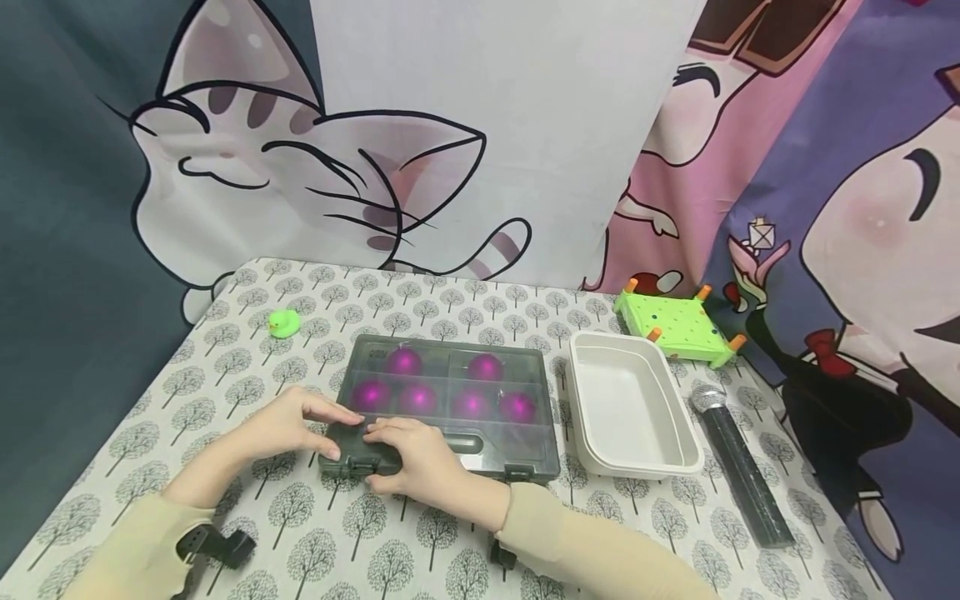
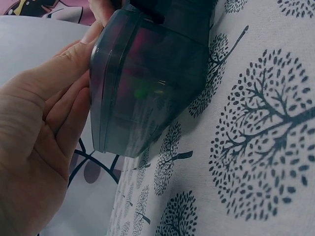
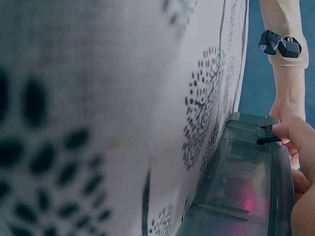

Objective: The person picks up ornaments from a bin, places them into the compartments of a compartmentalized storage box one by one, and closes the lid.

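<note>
A dark translucent storage box (image 1: 517,450) lies closed on the table, with several shiny purple balls (image 1: 405,361) inside its divided compartments. My left hand (image 1: 288,423) rests at the box's front left corner, fingers stretched over the lid and thumb by its edge. In the left wrist view, this hand (image 2: 44,108) touches the lid's rim with the thumb extended. My right hand (image 1: 420,458) lies over the front of the lid, fingers on top, thumb down at the left latch (image 1: 363,467). The right wrist view shows the right thumb (image 3: 295,132) against the black latch (image 3: 268,135).
To the box's right stands a white plastic basin (image 1: 626,408). Beyond it are an upturned green toy table (image 1: 675,325) with orange feet and a black microphone (image 1: 742,467). A green rubber duck (image 1: 284,323) sits at the back left. The tablecloth (image 1: 202,400) has a tree print.
</note>
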